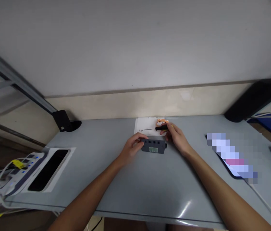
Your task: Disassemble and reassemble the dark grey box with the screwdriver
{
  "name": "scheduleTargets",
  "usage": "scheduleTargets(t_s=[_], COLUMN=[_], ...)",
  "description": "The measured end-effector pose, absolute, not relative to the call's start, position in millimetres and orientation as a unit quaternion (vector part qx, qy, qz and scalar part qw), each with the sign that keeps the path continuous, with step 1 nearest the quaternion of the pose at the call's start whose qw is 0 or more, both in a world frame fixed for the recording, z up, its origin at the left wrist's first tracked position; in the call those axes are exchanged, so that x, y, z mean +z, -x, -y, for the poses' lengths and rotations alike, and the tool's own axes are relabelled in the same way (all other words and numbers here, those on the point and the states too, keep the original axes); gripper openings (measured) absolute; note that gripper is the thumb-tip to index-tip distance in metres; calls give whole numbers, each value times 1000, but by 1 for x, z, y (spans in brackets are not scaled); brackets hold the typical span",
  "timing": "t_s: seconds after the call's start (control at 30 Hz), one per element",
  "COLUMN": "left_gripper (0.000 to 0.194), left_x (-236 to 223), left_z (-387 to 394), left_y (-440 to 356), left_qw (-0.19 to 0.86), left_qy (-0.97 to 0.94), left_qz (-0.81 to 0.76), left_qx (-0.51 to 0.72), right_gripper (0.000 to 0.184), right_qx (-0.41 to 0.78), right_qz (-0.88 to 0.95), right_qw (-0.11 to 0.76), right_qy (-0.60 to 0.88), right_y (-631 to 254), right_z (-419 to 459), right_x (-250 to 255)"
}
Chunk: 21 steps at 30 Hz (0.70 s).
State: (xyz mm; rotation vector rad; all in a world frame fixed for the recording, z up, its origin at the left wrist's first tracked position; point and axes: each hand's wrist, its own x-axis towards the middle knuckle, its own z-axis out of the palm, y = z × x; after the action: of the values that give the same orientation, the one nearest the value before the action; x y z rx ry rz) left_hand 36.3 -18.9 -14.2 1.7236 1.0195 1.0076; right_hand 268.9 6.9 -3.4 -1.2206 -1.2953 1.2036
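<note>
My left hand (132,146) grips the left end of a dark grey vented box (153,146), a small electronic device with a pale green label. A black knob or plug sticks out of its right end. In my right hand (176,136) is a screwdriver (161,127) with a black and yellow handle, its thin shaft pointing left. The shaft's tip hovers over or rests on a white sheet of paper (139,123), close to several tiny dark screws (140,130); I cannot tell whether it touches. Just behind the handle sits an orange object with white spots (161,122).
A dark phone (49,170) lies on white paper at left, beside a power strip (23,173) with tangled cables. On the right is a lit, pixelated phone (231,157) with a white cable. A black cylinder (253,99) leans at the back right. The grey desk (97,154) meets a wall.
</note>
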Motion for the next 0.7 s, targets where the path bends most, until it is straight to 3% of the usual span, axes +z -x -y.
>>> scheduleTargets(t_s=[0.27, 0.7], left_gripper=[20, 17], left_x=[-15, -22], left_z=[19, 15], left_y=[-36, -34], left_qw=[452, 345], left_qy=[-679, -739], left_qz=[-404, -372], left_qx=[415, 444], right_gripper=[64, 52], right_qx=[514, 521], right_qz=[524, 485], right_qw=[458, 513], right_qy=[501, 479], right_y=[-270, -269], right_z=[-8, -9], right_x=[-6, -3])
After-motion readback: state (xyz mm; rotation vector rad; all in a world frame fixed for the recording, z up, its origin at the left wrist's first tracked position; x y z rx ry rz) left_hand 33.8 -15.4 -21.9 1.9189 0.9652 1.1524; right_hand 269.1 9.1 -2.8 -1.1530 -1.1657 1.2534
